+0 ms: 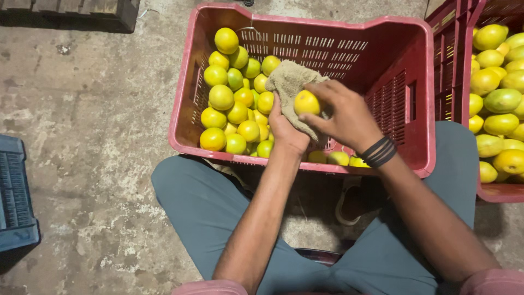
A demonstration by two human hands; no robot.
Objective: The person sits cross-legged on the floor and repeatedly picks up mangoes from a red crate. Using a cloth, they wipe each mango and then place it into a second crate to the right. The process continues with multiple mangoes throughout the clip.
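Fruit [306, 102] held in cloth [289, 82] above red crate's [305, 166] near rim.

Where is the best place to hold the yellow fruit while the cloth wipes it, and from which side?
Probably across the round middle of the yellow fruit, from the right, as the right hand does with its fingertips. This leaves the left face free for the cloth in the left hand.

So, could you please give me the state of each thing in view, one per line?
Left hand: gripping the cloth.
Right hand: holding the yellow citrus fruit.
Yellow citrus fruit: lifted, against the cloth.
Cloth: bunched, draped.
Middle red crate: partly filled.
Right red crate: heaped with fruit.
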